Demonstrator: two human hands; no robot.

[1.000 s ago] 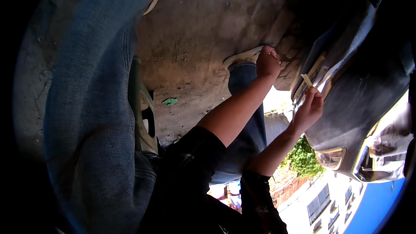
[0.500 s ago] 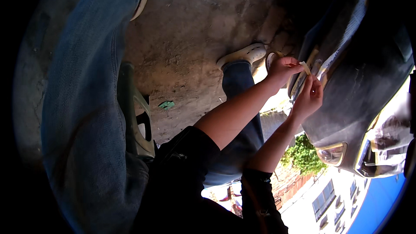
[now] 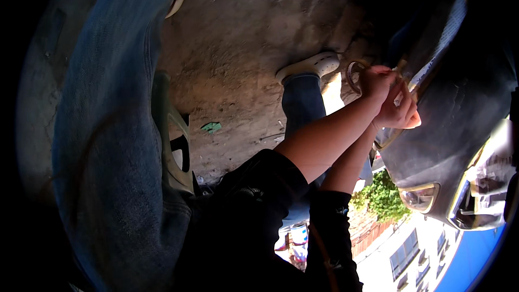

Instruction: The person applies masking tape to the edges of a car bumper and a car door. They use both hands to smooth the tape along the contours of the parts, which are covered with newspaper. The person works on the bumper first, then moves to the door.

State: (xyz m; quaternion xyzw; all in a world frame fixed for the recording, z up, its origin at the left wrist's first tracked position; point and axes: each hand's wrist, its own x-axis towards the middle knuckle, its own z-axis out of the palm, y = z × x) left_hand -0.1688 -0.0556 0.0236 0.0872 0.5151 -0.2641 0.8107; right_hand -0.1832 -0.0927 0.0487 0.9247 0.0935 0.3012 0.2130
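My left hand (image 3: pixel 376 84) and my right hand (image 3: pixel 397 111) are close together at the dark grey car body panel (image 3: pixel 443 140), the left partly overlapping the right. A ring-shaped roll of masking tape (image 3: pixel 352 78) hangs against the back of my left hand, whose fingers are pinched together beside the panel's edge. The fingers of my right hand are curled, with a small pale bit of tape (image 3: pixel 398 99) showing among them. Along the panel's edge, just beyond my fingers, runs a pale strip of printed paper (image 3: pixel 432 65). The fingertips are partly hidden by each other.
Tape borders a lamp (image 3: pixel 419 197) and a larger headlight (image 3: pixel 478 200) on the car. A jeans-clad leg with a pale clog (image 3: pixel 311 67) stands on the dirt floor (image 3: pixel 232 38). Beside another denim leg (image 3: pixel 113 146) is a greenish plastic stool (image 3: pixel 173 146). A green scrap (image 3: pixel 211 127) lies nearby.
Both hands have come together, the left moving right and the right turning over. The pale tape strip stretched between them earlier is now mostly hidden.
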